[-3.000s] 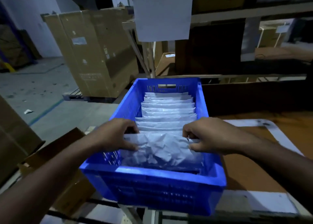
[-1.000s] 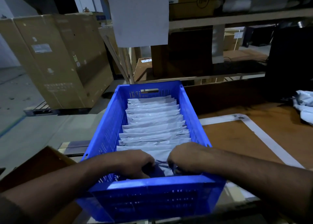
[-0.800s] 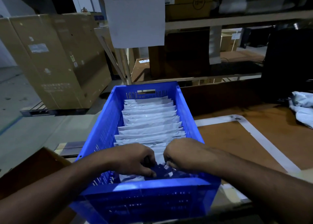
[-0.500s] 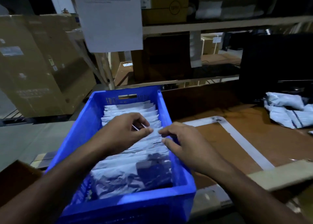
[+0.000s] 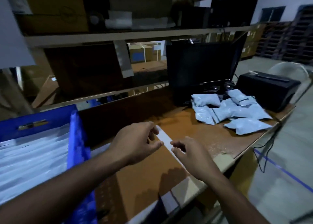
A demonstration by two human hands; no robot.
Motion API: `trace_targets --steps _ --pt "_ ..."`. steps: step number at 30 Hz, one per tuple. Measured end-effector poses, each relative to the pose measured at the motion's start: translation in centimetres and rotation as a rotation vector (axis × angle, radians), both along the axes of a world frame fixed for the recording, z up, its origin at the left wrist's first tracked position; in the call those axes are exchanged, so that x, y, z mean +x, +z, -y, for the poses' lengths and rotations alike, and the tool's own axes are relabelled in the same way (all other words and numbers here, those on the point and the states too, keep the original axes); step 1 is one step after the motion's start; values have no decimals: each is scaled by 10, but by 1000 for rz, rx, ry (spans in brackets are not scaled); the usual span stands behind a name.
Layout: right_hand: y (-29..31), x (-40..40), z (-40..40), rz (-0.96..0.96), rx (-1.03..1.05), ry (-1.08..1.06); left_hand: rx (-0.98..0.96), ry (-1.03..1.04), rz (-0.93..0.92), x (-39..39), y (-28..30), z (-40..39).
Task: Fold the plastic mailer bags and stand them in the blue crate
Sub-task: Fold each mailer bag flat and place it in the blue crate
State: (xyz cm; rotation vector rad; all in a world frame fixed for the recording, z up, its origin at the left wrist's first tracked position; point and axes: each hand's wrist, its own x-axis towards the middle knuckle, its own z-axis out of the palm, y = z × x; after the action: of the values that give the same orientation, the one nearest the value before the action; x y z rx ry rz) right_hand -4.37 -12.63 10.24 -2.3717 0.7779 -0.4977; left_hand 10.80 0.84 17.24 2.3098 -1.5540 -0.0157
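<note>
head view: both hands, left (image 5: 135, 143) and right (image 5: 191, 157), loosely curled, holding nothing, over table (image 5: 211, 139); crate (image 5: 76, 139) at left; loose mailers (image 5: 233, 112) far right.

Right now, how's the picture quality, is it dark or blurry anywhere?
Head view: dim overall, shelves nearly black; motion blur smears the blue crate and the frame edges; wide-angle bending at the sides; both hands, left and right, cast shadows on the brown table; the mailer bags read clearest.
</note>
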Motion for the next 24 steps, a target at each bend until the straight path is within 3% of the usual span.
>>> trace_targets --steps 7,13,17,24 --pt "-40 -14 149 -109 5 -38 146 27 5 1 -45 157" --pt "-66 -2 251 -83 -23 -113 50 220 -287 -8 -113 258" --pt "-82 30 295 -106 -188 -122 -92 351 -476 -19 -144 291" --pt "-114 65 332 -240 -357 -70 -241 455 -586 -32 -162 298"
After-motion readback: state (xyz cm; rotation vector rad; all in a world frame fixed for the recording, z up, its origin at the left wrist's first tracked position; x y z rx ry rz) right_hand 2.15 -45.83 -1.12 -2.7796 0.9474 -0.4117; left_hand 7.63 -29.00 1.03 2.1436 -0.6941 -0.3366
